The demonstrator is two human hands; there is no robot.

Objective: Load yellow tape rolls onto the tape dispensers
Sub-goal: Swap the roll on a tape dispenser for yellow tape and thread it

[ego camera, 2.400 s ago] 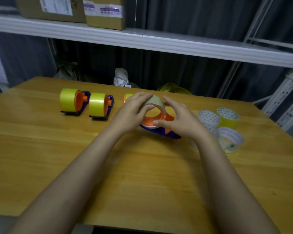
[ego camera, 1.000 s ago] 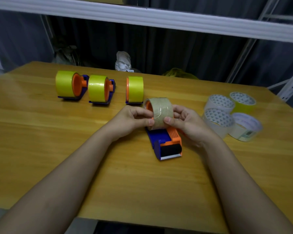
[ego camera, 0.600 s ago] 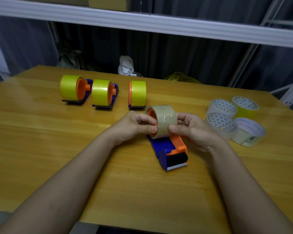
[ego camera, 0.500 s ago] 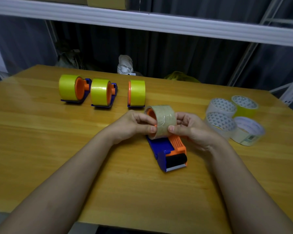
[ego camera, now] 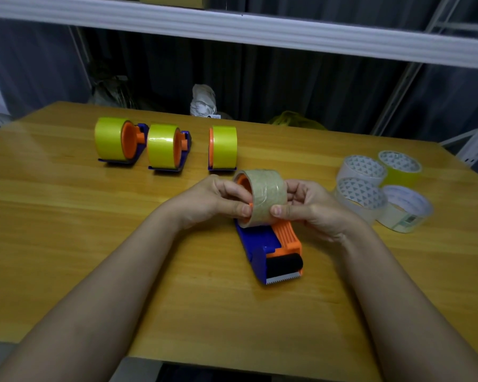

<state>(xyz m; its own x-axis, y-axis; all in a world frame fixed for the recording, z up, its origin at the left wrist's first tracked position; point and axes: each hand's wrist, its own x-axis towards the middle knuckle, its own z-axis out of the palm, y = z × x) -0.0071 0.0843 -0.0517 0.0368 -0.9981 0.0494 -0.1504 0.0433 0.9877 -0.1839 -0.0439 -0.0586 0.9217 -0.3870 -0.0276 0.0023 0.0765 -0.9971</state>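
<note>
A blue and orange tape dispenser (ego camera: 271,244) lies mid-table with its toothed blade toward me. A tan, clear-looking tape roll (ego camera: 265,197) sits on its orange hub. My left hand (ego camera: 213,201) pinches the roll's left rim and hub. My right hand (ego camera: 307,206) grips the roll's right side, thumb on its face. Three dispensers with yellow rolls stand behind: left (ego camera: 113,144), middle (ego camera: 164,147), right (ego camera: 222,148). A loose yellow roll (ego camera: 400,168) lies flat at the right.
Three whitish rolls lie flat at the right, around the yellow one: (ego camera: 360,169), (ego camera: 362,198), (ego camera: 406,206). A white shelf board (ego camera: 260,31) runs overhead behind the wooden table (ego camera: 66,230). Dark curtains and bags sit behind the far edge.
The dispenser has been turned so its blade faces me. Over the last second both hands stay on the tan roll, with hardly any shift.
</note>
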